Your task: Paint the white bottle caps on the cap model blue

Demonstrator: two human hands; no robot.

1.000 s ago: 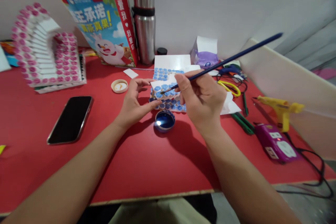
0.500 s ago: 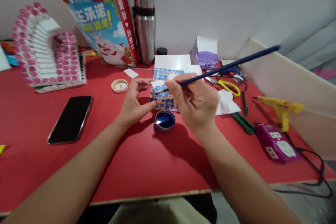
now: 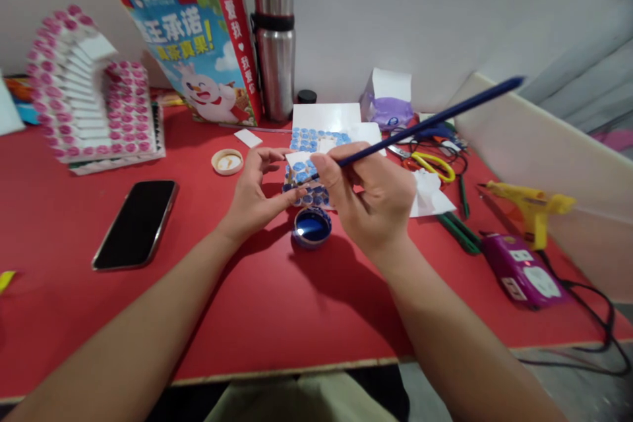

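My right hand (image 3: 378,194) is closed in a pen grip around a long dark blue paintbrush (image 3: 445,113). The brush slants down to the left, its tip low over a white craft model (image 3: 316,138) covered in rows of round blue pieces. Curved about the model's left side, my left hand (image 3: 260,188) has its thumb at the front and its fingertips at the far corner, steadying it. Part of the model is hidden behind my right hand. Just in front stands a small open pot of dark blue paint (image 3: 312,227).
A phone (image 3: 136,224) and a round lid (image 3: 227,161) lie left. Behind are a pink-dotted model (image 3: 89,99), a printed bag (image 3: 198,46) and a steel flask (image 3: 274,53). Rightward are crumpled tissue (image 3: 426,192), yellow-handled scissors (image 3: 435,165), a glue gun (image 3: 534,204) and a purple box (image 3: 521,270).
The brush tip has moved slightly down and toward me over the blue pieces. My left hand stays at the model's side. The whole view has shifted a little.
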